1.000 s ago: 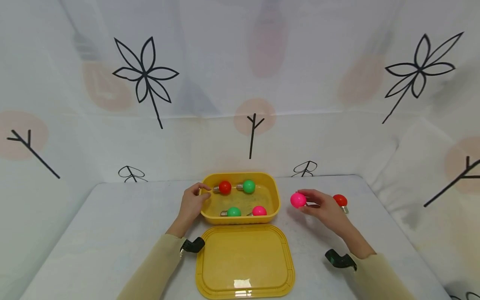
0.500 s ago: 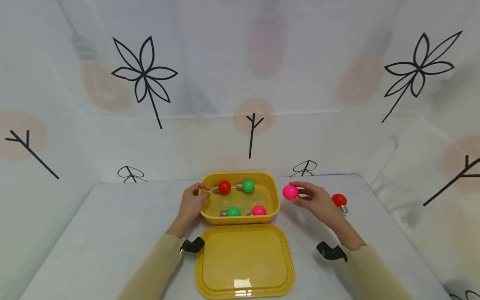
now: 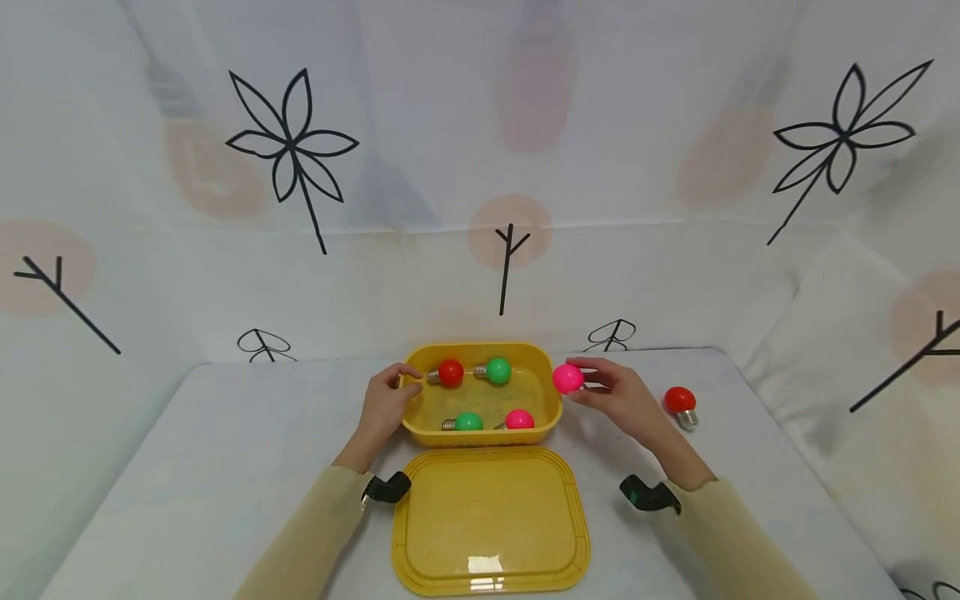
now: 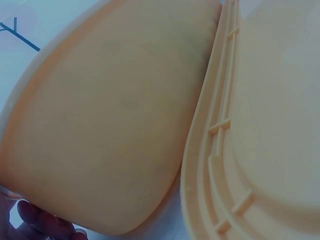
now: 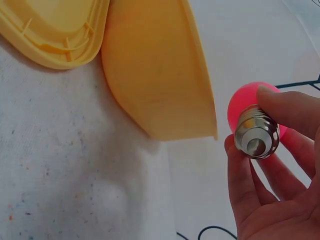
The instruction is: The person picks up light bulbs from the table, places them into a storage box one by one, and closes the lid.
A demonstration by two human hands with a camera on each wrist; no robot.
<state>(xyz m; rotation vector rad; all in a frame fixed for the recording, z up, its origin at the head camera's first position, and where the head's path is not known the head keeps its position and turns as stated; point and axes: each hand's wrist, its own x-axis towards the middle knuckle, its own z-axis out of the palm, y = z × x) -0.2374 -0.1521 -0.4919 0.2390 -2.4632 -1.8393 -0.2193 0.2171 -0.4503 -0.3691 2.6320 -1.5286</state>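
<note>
My right hand (image 3: pixel 621 403) pinches a pink light bulb (image 3: pixel 567 378) at the right rim of a yellow plastic box (image 3: pixel 480 438). In the right wrist view the bulb's metal screw base (image 5: pixel 256 132) faces the camera, between thumb and fingers. At the box's left end my left hand (image 3: pixel 381 410) grips the rim, its curled fingers (image 4: pixel 47 223) showing low in the left wrist view. Inside the box lie a red bulb (image 3: pixel 451 372), a green bulb (image 3: pixel 498 371), a second green bulb (image 3: pixel 469 422) and another pink bulb (image 3: pixel 519 419), the front two partly hidden by the front wall.
A yellow lid (image 3: pixel 491 521) lies flat in front of the box, close against it. One more red bulb (image 3: pixel 680 400) rests on the white table (image 3: pixel 225 483) to the right of my right hand. A patterned cloth (image 3: pixel 405 283) hangs behind the table.
My right hand has carried the pink bulb leftward and a little farther back, from over the table to the box's right rim. The left hand has stayed at the rim.
</note>
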